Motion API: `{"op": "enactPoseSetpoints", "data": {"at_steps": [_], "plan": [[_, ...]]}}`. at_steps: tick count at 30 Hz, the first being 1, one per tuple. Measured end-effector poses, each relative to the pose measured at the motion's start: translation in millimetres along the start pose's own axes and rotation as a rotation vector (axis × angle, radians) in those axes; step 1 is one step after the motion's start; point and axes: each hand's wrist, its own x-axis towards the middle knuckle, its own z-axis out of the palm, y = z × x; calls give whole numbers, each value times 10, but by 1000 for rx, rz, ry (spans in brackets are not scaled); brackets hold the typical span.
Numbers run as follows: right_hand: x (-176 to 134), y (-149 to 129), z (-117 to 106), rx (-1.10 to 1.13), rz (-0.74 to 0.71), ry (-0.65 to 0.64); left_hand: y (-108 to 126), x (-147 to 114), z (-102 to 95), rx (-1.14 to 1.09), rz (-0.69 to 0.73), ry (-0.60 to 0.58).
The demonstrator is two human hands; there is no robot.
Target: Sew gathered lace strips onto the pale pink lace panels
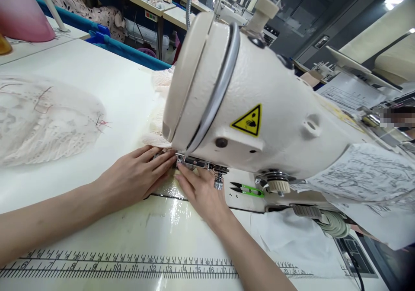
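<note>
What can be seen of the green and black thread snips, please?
The thread snips have a bright green handle, seemingly plastic, and two dark, pointed blades, standing slightly apart. They lie flat on the white bed under the sewing machine's arm, tips toward the right hand, which does not touch them. A few dark specks lie near the tips.

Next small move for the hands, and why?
I'd probably ease the left hand back slightly: its fingertips sit right by the metal parts under the sewing machine head, which bears a yellow warning triangle. The right hand is close in too, and I can't make out the needle.
</note>
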Motion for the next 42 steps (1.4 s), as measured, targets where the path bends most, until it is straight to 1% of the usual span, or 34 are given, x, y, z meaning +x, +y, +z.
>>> {"op": "enactPoseSetpoints", "data": {"at_steps": [3,6,10,13,18,23,26,28,30,31,33,34,36,39,41,42], "plan": [[-18,-12,15,-76,1,-22,6,3,-3,-8,-12,-3],[-36,-33,38,-138,-14,6,13,11,-2,2,-23,6],[-25,-56,54,-163,-21,5,26,21,12,20,-30,17],[4,-68,40,-167,-27,2,32,23,20,-6,-55,21],[-14,-37,27,-204,-46,73,32,25,6,-15,-66,-25],[-116,150,177,-229,-64,132,24,29,-6,-7,-111,-44],[-113,253,228,-232,-60,215,26,36,-27,31,-122,-63],[-68,289,182,-201,-87,245,53,48,-59,46,-121,-85],[-9,312,104,-148,-164,267,97,67,-95,60,-127,-102],[18,324,71,-133,-183,301,113,76,-113,78,-124,-118],[56,351,50,-118,-174,342,107,83,-155,121,-113,-162],[64,365,63,-97,-159,328,77,72,-188,144,-124,-188],[58,385,119,-63,-131,353,-31,3,-297,187,-200,-236],[22,390,197,-54,-154,387,-268,-223,-545,266,-420,-280],[10,380,209,-86,-188,373,-434,-405,-691,321,-579,-287],[12,374,203,-100,-198,358,-506,-487,-740,333,-635,-290]]}}
